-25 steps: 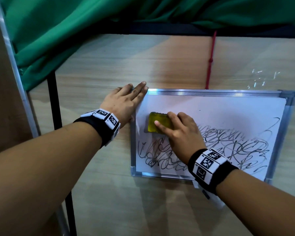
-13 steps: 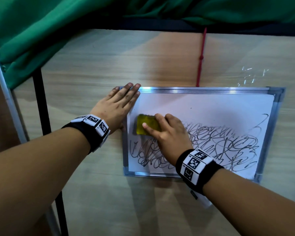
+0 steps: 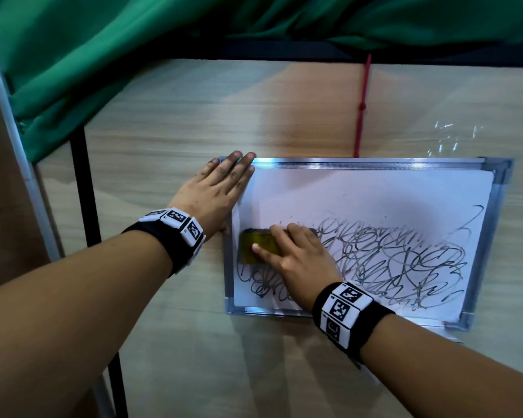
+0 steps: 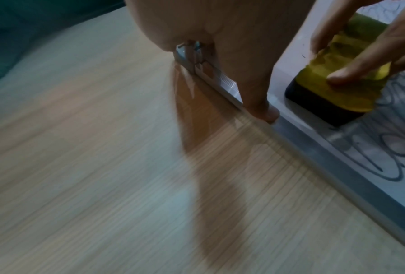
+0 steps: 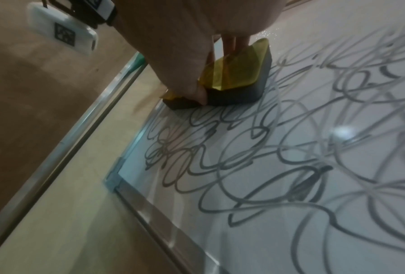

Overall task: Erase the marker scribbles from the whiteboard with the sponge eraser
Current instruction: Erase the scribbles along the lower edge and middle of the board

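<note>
A green cloth [image 3: 109,55] hangs over the far left corner of the wooden table [image 3: 175,122], hiding that corner and part of its left edge. The left hand [image 3: 215,191] lies flat with straight fingers on the far left corner of the whiteboard [image 3: 375,191], its thumb along the left frame; in the left wrist view the palm hides most of that corner. The whiteboard rests toward the table's right side, with bare wood on its left and beyond its far edge. The right hand [image 3: 299,254] grips the sponge eraser [image 3: 255,245] near the board's left edge, index finger laid over its yellow top, thumb at the near side; its dark underside meets the board. The marker scribbles [image 3: 390,260] fill the near half from left frame almost to the right; the far half is mostly white. A red cord [image 3: 361,110] runs from the table's far edge to the board's far frame. The right forearm covers part of the board's near frame.
</note>
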Action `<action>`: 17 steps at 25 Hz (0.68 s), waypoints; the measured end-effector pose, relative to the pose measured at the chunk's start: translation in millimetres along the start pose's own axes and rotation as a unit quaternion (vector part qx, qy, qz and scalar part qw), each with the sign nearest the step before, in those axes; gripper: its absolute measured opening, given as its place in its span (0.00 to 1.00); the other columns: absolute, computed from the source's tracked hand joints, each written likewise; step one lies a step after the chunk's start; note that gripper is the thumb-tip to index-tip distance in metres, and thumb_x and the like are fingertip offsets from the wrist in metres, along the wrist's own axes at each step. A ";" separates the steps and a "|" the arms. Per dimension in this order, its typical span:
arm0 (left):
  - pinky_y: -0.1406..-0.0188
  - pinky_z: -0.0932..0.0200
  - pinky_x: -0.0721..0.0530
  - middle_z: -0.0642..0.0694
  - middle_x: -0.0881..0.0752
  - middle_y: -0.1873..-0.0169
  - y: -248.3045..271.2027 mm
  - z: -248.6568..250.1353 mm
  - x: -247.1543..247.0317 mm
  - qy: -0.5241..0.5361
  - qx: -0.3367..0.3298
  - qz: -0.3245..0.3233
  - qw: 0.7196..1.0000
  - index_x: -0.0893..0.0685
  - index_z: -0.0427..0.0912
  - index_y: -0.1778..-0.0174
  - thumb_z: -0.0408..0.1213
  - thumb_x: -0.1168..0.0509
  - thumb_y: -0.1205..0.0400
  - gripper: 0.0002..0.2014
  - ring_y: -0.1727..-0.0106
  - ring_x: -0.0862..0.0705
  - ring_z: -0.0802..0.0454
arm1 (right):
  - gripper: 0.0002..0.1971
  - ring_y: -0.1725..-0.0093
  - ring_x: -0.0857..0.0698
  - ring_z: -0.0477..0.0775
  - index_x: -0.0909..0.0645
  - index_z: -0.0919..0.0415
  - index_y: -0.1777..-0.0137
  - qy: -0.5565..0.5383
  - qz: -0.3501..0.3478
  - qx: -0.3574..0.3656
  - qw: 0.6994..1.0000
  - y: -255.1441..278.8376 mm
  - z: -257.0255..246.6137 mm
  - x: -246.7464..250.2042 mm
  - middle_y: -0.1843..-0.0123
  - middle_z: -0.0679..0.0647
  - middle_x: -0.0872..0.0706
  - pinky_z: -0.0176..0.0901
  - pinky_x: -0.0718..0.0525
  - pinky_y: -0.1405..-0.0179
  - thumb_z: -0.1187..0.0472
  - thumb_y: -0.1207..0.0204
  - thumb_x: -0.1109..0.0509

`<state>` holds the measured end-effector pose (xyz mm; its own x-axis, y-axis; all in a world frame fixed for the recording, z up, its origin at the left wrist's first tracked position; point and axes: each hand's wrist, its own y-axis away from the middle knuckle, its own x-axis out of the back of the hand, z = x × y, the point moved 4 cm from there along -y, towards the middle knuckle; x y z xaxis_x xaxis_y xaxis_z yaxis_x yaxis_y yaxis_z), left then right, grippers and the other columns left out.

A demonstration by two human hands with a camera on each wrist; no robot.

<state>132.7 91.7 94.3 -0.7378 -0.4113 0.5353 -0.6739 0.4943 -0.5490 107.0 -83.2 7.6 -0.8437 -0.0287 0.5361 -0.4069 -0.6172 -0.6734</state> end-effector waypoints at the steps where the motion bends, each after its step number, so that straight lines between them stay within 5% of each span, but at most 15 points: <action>1: 0.17 0.46 0.58 0.41 0.66 0.18 -0.2 0.9 -0.4 -0.001 0.000 -0.005 1.000 0.68 0.36 0.19 0.60 0.26 0.35 0.65 0.17 0.65 0.42 | 0.32 0.36 0.28 0.65 0.20 0.43 0.30 0.006 0.008 -0.008 1.000 0.7 3.7 2.5 0.31 0.60 0.22 0.59 0.30 0.35 0.58 0.37 0.21; 5: 0.17 0.46 0.58 0.41 0.67 0.18 -1.2 2.1 2.8 0.000 0.000 0.002 1.000 0.69 0.36 0.20 0.59 0.28 0.32 0.63 0.17 0.66 0.42 | 0.31 0.37 0.30 0.66 0.19 0.44 0.31 0.013 0.050 -0.073 0.996 -10.0 14.7 10.4 0.31 0.61 0.21 0.58 0.35 0.38 0.60 0.37 0.27; 9: 0.17 0.46 0.57 0.41 0.64 0.17 0.9 1.1 6.8 0.001 0.010 -0.001 1.000 0.65 0.37 0.18 0.58 0.26 0.34 0.63 0.17 0.63 0.42 | 0.21 0.38 0.27 0.65 0.14 0.45 0.38 0.010 0.038 0.027 0.999 -7.2 -12.4 4.8 0.34 0.59 0.19 0.56 0.33 0.38 0.56 0.28 0.41; 14: 0.18 0.46 0.59 0.41 0.67 0.18 0.4 3.4 7.4 0.011 0.008 -0.014 1.000 0.68 0.37 0.19 0.54 0.28 0.29 0.60 0.17 0.66 0.42 | 0.28 0.36 0.30 0.67 0.19 0.43 0.31 0.041 0.027 -0.017 0.999 -8.8 6.9 6.3 0.31 0.60 0.22 0.59 0.36 0.36 0.59 0.34 0.28; 17: 0.18 0.46 0.59 0.41 0.68 0.18 -0.1 3.1 8.3 0.003 0.011 -0.012 1.000 0.68 0.37 0.19 0.54 0.28 0.29 0.60 0.17 0.65 0.42 | 0.23 0.38 0.30 0.65 0.17 0.44 0.34 0.018 0.025 0.003 1.000 -9.0 -5.9 0.7 0.32 0.60 0.21 0.58 0.35 0.38 0.57 0.29 0.36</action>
<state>126.5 85.8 96.8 -0.7213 -0.4177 0.5525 -0.6920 0.4668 -0.5506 108.0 -73.1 11.0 -0.8748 -0.0312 0.4835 -0.3622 -0.6204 -0.6956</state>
